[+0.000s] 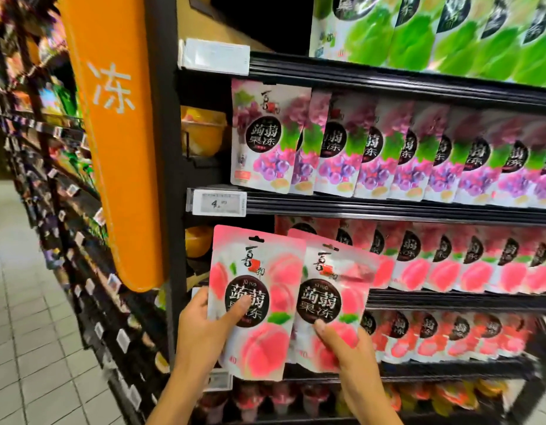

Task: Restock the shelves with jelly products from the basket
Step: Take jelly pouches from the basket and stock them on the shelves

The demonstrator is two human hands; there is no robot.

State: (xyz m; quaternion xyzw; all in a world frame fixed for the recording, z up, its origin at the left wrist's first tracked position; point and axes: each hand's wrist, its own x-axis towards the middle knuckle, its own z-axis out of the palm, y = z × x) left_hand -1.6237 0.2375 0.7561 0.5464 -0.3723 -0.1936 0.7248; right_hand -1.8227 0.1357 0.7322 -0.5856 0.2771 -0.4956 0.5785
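Observation:
My left hand (201,326) grips a pink peach jelly pouch (259,271) by its lower left, thumb across the dark round label. My right hand (347,348) pinches a second peach jelly pouch (336,289) at its lower middle, tilted slightly right and partly behind the first. Both pouches are held upright in front of the left end of the peach jelly shelf (449,302), where a row of the same pink pouches (449,262) stands. The basket is out of view.
Purple grape jelly pouches (388,148) fill the shelf above, green ones (434,32) the top shelf, red strawberry pouches (449,335) the shelf below. A price tag (218,203) marks the shelf edge. An orange aisle sign (115,133) juts out at left; tiled floor (20,332) lies beyond.

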